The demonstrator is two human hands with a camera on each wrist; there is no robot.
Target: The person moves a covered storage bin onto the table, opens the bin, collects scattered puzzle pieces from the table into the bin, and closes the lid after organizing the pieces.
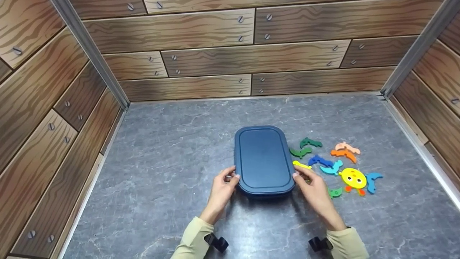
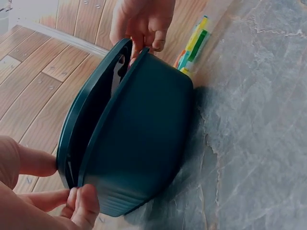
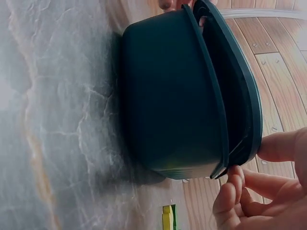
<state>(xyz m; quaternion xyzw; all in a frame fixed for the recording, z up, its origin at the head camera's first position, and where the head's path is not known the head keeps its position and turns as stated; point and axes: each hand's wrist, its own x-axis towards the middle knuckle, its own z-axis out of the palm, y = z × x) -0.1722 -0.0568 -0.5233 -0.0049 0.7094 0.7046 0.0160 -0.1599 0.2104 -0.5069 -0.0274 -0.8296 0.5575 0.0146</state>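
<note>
A dark blue plastic box (image 2: 144, 124) stands on the grey marbled surface, its matching lid (image 1: 265, 158) lying over the top. In both wrist views a gap shows between the lid and the box rim on the near side, so the lid sits tilted. My left hand (image 1: 222, 189) pinches the lid's left edge between thumb and fingers. On the opposite edge, my right hand (image 1: 316, 192) pinches the lid the same way. The box's contents are hidden; only a dark inside shows through the gap.
Right of the box lie several colourful flat toy pieces, among them a yellow round face piece (image 1: 354, 178), an orange piece (image 1: 344, 155), a dark green piece (image 1: 310, 142) and a blue piece (image 1: 373, 181). Wood-patterned walls (image 1: 208, 57) enclose the surface at the back and sides.
</note>
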